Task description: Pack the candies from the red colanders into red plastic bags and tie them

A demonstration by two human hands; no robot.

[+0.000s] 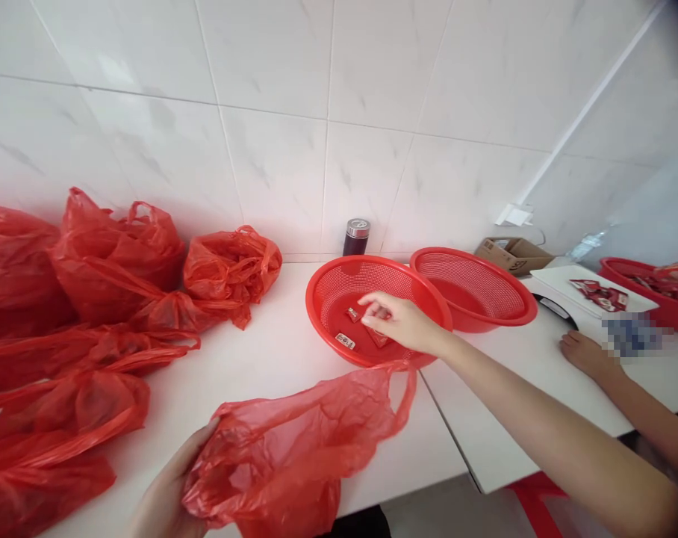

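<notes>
My left hand [174, 486] grips the side of a thin red plastic bag [299, 441], whose mouth gapes toward the basket and whose handle loop hangs at the right. Over a red mesh basket [322, 321] reaches my right hand [392, 317], fingers bent and a little apart, with nothing visible between them. Below it in the basket lie a few small wrapped packets: a red packet [379, 339] partly under the hand, a pale printed packet [346, 341] near the front wall, and a small packet [352, 314] further back.
Several filled red bags [115, 254] crowd the left side. A second red basket [473, 288] stands right of mine. Behind are a dark flask [356, 237] and a cardboard box [510, 255]. Another person's hand [588, 355] rests at right, near red packets [599, 295] on a white board.
</notes>
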